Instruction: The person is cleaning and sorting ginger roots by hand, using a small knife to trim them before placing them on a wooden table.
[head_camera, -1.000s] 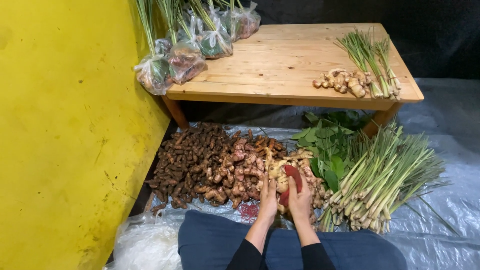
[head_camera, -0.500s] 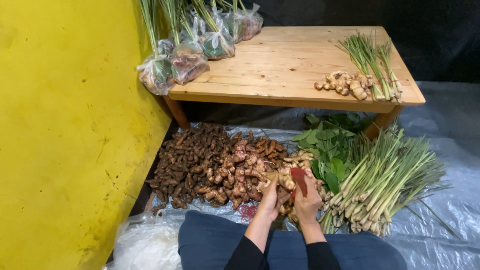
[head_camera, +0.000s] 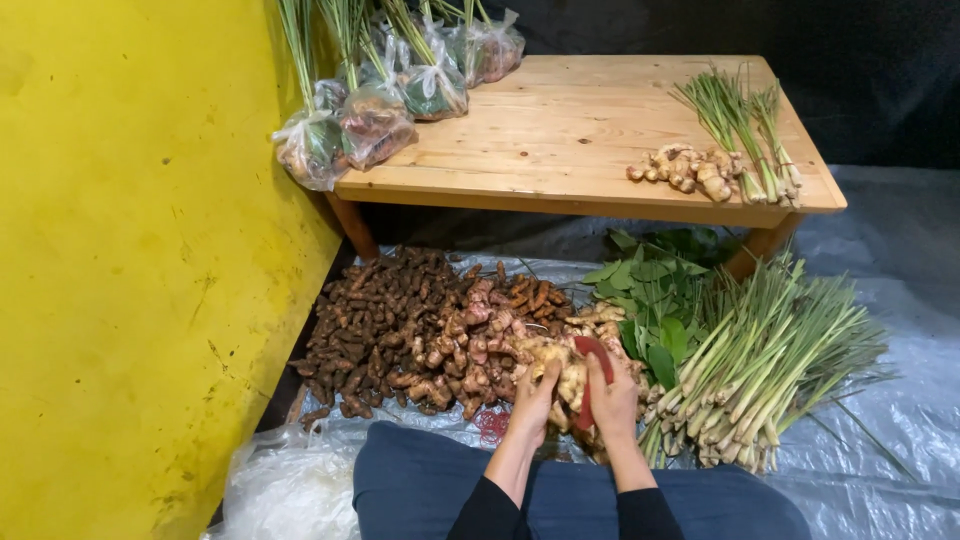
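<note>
My left hand (head_camera: 533, 402) grips a pale knobbly ginger root (head_camera: 568, 378) over the floor pile, just in front of my knees. My right hand (head_camera: 613, 400) holds a red-handled tool (head_camera: 592, 372) pressed against that same root. Both hands sit close together, fingers curled. Below them lies a heap of pale ginger (head_camera: 600, 322). To the left spreads a big pile of dark brown roots (head_camera: 400, 330). A bundle of lemongrass stalks (head_camera: 770, 360) lies to the right.
A low wooden table (head_camera: 560, 140) stands behind the piles, bearing ginger pieces (head_camera: 690, 170), lemongrass (head_camera: 740, 120) and several filled plastic bags (head_camera: 375, 120). Green leaves (head_camera: 655, 290) lie under its front edge. A yellow wall (head_camera: 130, 260) rises at left. Clear plastic sheeting (head_camera: 900, 330) covers the floor.
Both hands have stayed on the ginger, working the red tool over it; the root and tool have shifted slightly within the grip.
</note>
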